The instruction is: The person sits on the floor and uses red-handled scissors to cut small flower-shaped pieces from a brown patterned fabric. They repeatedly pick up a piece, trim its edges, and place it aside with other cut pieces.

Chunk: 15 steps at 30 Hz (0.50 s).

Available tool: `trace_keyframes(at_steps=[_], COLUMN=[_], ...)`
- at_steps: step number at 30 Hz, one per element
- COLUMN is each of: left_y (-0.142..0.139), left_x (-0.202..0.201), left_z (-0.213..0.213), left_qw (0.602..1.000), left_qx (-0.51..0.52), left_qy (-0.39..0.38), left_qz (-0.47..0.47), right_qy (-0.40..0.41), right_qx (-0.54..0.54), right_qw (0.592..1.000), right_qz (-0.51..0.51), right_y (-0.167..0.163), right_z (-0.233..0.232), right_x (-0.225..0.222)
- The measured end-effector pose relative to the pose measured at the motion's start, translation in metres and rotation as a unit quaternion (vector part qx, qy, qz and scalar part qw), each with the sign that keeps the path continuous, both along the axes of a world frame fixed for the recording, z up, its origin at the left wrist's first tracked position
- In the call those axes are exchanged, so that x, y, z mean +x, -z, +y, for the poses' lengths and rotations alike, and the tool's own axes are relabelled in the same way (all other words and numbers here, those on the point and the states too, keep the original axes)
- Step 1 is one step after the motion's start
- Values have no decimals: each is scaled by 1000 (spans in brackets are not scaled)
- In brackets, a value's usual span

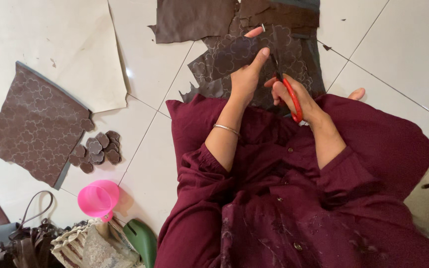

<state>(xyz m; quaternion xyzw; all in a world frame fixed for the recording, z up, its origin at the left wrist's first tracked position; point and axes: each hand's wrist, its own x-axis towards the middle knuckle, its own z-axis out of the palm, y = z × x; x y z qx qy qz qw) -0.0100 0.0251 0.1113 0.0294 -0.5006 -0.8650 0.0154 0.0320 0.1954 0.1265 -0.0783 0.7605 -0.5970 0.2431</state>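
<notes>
One scissors [288, 94], one pink cup [98, 198], two hands, one bracelet [226, 129].

A seated person's left hand [247, 74] holds a strip of patterned material [234, 53] at upper centre of the frame, with the right hand [294, 97] and its scissors [289, 94] just to the right. More sheets [194, 20] lie on the floor [398, 44] above. At left, a patterned sheet [35, 124] lies beside a pile of cut-outs [98, 151]; a cup [98, 198] sits below them, bags [21, 243] at lower left.
</notes>
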Motion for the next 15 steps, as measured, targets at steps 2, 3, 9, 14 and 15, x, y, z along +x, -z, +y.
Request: trace_keyframes(at_steps=[2,3,9,14,15], left_y=[0,-1,-1,-1,-1], left_x=[0,1,1,1,1], left_z=[0,0,1,2,2], left_qw=[1000,1000,999,999,999], left_qx=[-3,-18,-28,-48,-43], left_qy=[5,5,10,1,2], left_qz=[13,19,22,21,16], right_qy=[0,-1,9,15,13], right_qx=[-8,-9,-5,9,9], right_qw=[1000,1000,1000,1000,1000], right_qz=[-1,0,-13,-10,-8], right_y=[0,0,0,1,1], right_z=[1,1,1,1,1], right_x=[0,0,0,0,0])
